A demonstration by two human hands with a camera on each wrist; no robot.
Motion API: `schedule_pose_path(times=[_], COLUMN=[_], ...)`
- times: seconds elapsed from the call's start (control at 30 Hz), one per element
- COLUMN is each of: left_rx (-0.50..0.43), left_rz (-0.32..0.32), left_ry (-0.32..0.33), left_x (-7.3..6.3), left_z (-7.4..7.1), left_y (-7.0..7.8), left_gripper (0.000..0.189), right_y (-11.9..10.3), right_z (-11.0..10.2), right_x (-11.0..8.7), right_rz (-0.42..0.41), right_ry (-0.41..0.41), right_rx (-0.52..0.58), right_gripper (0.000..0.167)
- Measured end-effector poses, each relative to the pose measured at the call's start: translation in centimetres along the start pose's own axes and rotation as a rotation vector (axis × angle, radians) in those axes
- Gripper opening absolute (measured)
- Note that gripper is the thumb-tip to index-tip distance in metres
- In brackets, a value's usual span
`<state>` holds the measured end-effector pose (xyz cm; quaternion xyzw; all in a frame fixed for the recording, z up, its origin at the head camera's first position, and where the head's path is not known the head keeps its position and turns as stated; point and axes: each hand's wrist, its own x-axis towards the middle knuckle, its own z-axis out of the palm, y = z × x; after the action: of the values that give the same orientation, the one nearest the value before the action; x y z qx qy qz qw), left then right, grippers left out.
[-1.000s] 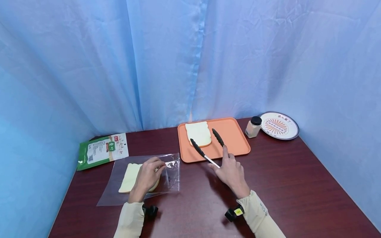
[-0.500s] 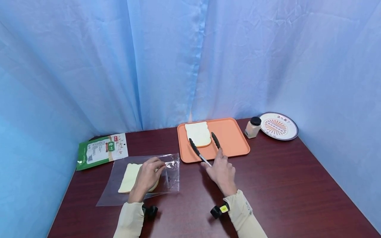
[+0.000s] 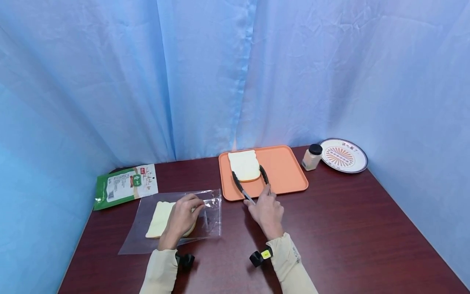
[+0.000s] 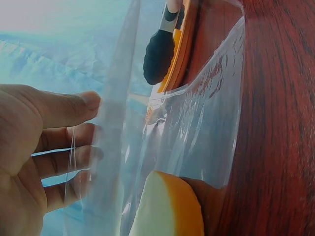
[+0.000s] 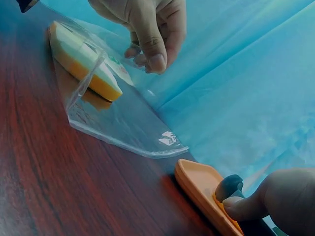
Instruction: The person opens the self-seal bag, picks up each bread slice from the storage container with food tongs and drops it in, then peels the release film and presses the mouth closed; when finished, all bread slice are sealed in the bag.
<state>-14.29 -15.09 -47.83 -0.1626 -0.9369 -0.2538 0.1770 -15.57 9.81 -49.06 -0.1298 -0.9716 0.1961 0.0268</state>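
My left hand (image 3: 182, 216) pinches the upper layer of a clear plastic bag (image 3: 214, 222), lifting it near the mouth. Inside that bag lies a slice of bread (image 3: 159, 219), partly hidden by the hand. My right hand (image 3: 268, 213) holds black-tipped metal tongs (image 3: 236, 182), index finger along one arm. The tips stand on either side of a second bread slice (image 3: 244, 164) on an orange tray (image 3: 288, 167); whether both touch it I cannot tell. In the right wrist view, the right thumb (image 5: 241, 208) presses on the tongs.
A green and white packet (image 3: 126, 187) lies at the back left. To the right of the tray stand a jar with a black lid (image 3: 311, 160) and a patterned plate (image 3: 344, 156). Blue curtains (image 3: 205, 81) surround the dark red table (image 3: 349, 232).
My right hand has moved left with the tongs, and their arms have come closer together, around the slice on the tray. The left hand and the bag have stayed in place.
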Motion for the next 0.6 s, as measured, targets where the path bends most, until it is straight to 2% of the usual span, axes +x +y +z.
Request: schedule_pose_path(times=[0.6], left_rx=[0.009], left_rz=[0.008], left_ry=[-0.005], left_x=[0.07], left_z=[0.09], left_y=[-0.06], left_gripper=[0.004], right_y=[-0.2], right_z=[0.86], right_x=[-0.05], right_rz=[-0.004], right_ry=[0.032], right_rx=[-0.023], right_gripper=[0.1])
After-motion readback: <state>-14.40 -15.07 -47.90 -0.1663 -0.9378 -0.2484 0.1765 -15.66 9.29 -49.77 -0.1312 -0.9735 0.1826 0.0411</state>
